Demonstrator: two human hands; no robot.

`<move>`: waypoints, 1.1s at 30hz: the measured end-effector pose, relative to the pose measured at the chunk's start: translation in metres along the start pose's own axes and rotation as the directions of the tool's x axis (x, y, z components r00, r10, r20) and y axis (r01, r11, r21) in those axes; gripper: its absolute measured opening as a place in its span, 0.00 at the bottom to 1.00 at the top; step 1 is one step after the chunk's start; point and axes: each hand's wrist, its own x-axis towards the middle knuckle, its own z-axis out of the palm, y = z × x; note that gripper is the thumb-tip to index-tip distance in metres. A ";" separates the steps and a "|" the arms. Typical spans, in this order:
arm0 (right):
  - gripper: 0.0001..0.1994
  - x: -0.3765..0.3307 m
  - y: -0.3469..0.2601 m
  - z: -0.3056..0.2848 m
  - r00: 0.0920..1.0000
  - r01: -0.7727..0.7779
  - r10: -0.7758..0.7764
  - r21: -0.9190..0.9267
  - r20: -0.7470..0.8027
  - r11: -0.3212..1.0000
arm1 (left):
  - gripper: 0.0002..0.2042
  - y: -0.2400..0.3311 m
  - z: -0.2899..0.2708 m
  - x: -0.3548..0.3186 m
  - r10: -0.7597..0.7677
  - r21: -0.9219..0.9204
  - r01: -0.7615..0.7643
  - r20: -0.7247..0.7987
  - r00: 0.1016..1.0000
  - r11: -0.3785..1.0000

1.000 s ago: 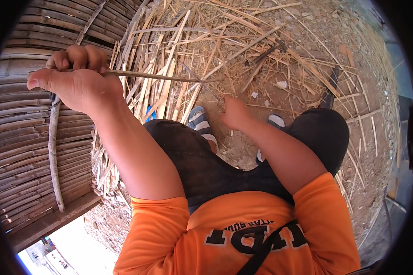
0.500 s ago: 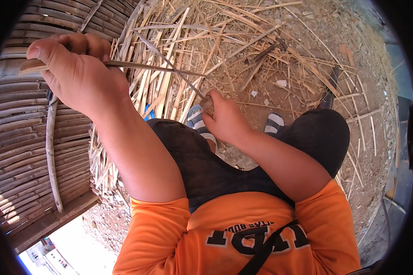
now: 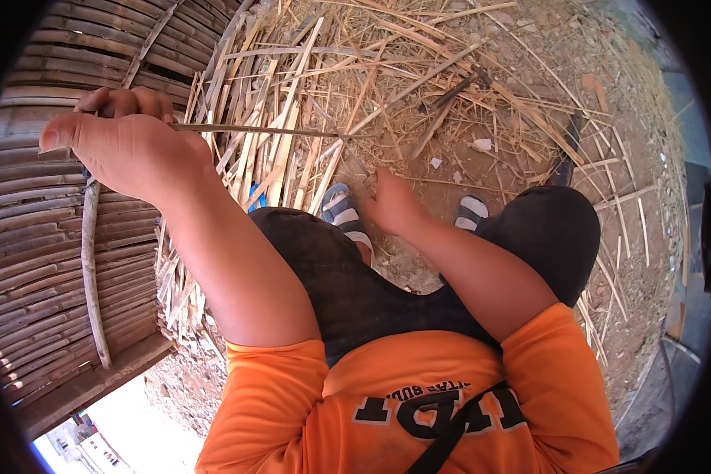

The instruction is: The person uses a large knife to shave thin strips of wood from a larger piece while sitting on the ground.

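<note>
My left hand (image 3: pixel 138 154) is raised at the left, its fingers closed around a long, thin bamboo strip (image 3: pixel 253 129). That strip points right across my front, its far end above the littered ground. Lower, in front of my knees, my right hand (image 3: pixel 396 204) is closed on a knife, its grip mostly hidden by the fingers. The narrow grey knife blade (image 3: pixel 359 163) slants up and left from the fist and meets the strip near its right end. Blur makes the blade's tip hard to make out.
At my left stands a bamboo slat wall (image 3: pixel 31 205) with a thin upright pole (image 3: pixel 92 268). Split bamboo pieces (image 3: pixel 280 146) are piled beyond my knees. Shavings and bits litter the dirt around my sandals (image 3: pixel 344 212). A dark object (image 3: pixel 565 158) lies beyond my right knee.
My right hand has moved slightly right and down, and the knife has shifted toward the strip's right end. My left hand has tilted a little, turning the strip more edge-on.
</note>
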 end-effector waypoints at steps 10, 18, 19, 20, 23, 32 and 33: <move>0.20 -0.001 -0.069 -0.073 0.974 0.212 -0.193 0.179 -0.116 0.961 | 0.22 -0.008 -0.028 0.022 0.049 -0.273 0.108 0.511 0.858 0.956; 0.17 -0.002 -0.060 -0.091 0.959 0.262 -0.227 0.218 -0.170 0.940 | 0.27 -0.005 -0.025 0.022 -0.032 -0.350 0.164 0.354 0.935 0.922; 0.17 -0.003 -0.061 -0.092 0.955 0.271 -0.234 0.215 -0.180 0.938 | 0.28 -0.004 -0.024 0.020 -0.031 -0.385 0.169 0.340 0.940 0.908; 0.17 -0.005 -0.064 -0.093 0.953 0.277 -0.239 0.214 -0.188 0.937 | 0.29 -0.003 -0.025 0.018 -0.018 -0.390 0.190 0.404 0.915 0.901; 0.18 -0.014 -0.075 -0.098 0.948 0.294 -0.261 0.190 -0.180 0.937 | 0.32 -0.001 -0.027 0.016 0.011 -0.387 0.238 0.541 0.841 0.891; 0.19 -0.002 -0.039 -0.055 0.994 0.097 -0.098 0.020 0.053 0.995 | 0.31 -0.009 -0.033 0.021 0.026 -0.331 0.188 0.548 0.836 0.925; 0.19 0.001 -0.039 -0.059 0.992 0.112 -0.113 0.009 0.059 0.994 | 0.31 -0.010 -0.036 0.022 0.030 -0.345 0.204 0.567 0.823 0.916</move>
